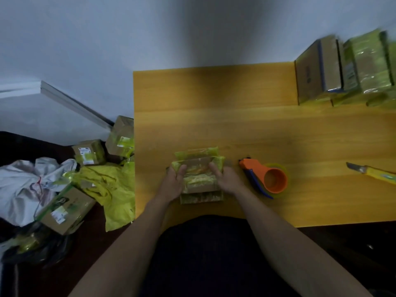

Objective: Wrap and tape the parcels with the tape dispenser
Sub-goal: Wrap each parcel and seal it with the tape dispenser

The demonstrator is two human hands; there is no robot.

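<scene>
hands: 2, left hand (pixel 174 183) and right hand (pixel 227 181) | orange tape dispenser (pixel 265 179): 1 | yellow-handled utility knife (pixel 372 173): 1, right | wooden table (pixel 214 116): 1 | green-taped parcels held near edge (pixel 198 174): count unclear | stacked cardboard parcels far right (pixel 342 69): blurred, uncounted

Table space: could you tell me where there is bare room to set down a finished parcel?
The table is bare beyond the held parcel, left of the stacked parcels. Another patch lies between the tape dispenser and the knife. It is crowded where both hands grip the parcel.
</scene>
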